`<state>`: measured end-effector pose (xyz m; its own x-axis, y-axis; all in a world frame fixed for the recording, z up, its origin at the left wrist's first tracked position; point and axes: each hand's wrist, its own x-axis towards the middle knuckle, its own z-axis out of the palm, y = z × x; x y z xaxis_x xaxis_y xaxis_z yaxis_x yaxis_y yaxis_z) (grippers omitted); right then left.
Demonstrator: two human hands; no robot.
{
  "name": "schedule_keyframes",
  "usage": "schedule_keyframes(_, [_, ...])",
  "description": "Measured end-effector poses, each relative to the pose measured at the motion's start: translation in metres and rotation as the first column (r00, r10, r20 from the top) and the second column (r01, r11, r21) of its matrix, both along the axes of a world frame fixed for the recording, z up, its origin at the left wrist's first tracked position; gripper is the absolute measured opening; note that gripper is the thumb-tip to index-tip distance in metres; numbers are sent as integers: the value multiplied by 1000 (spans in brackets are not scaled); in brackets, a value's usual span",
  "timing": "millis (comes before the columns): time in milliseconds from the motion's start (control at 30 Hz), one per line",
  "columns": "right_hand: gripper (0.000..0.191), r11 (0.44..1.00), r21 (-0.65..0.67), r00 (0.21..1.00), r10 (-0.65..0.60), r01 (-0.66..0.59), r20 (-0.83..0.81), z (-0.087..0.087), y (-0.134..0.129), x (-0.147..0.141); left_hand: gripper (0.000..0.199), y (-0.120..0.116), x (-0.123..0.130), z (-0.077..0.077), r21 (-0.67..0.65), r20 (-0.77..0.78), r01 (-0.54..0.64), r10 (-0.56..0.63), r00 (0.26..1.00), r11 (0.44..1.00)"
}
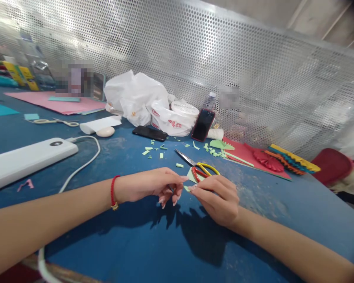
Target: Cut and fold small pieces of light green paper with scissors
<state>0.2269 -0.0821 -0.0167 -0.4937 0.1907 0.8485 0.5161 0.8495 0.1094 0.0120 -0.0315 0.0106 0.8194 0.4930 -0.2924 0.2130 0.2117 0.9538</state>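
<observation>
Pinched between the right hand's [216, 196] thumb and fingertips is a small green slip [187, 188], its free end pointing toward the other hand. The left hand [155, 184] reaches in from the opposite side, thumb and forefinger close to the slip and the other fingers curled loosely below; whether it also grips the paper, I cannot tell. A red bracelet [113, 192] circles the left wrist.

From the head camera, the slip is between the two hands, above a blue table [129, 243] on which both hands cast dark shadows. Just beyond it lie scissors [196, 164] with one red and one yellow handle, blades pointing away and to the left. Their handles overlap a pale green sheet [191, 175]. Green scraps [161, 156] are scattered past the blades.

Farther back, a black phone [150, 133] lies flat before white plastic bags [135, 94], and a red-edged phone [203, 125] leans upright to their right. On the right are a green fan [221, 144], red paper [238, 151] with a pleated red fan [268, 160] on it, and folded strips in yellow, blue and orange. To the left are a white power bank [23, 163] with a cable [82, 165], a second pair of scissors, white-handled [56, 122], and pink sheets [47, 101]. Behind everything stands a perforated metal screen [171, 47].
</observation>
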Motion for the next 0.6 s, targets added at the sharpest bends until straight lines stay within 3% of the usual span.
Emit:
schedule_keyframes(200, [15, 999, -29, 991, 46, -42, 126, 2, -1, 1, 29, 2, 1, -3, -46, 22, -73, 74, 997, 996])
schedule_keyframes(400, [16, 997, -40, 989, 72, -67, 131, 3, 0, 1, 30, 0, 1, 0, -15, -2, 1, -1, 1000, 1000])
schedule_keyframes(600, [12, 987, -150, 998, 59, -59, -3, 0, -1, -6, 26, -2, 1, -4, 32, 62, -78, 76, 995, 996])
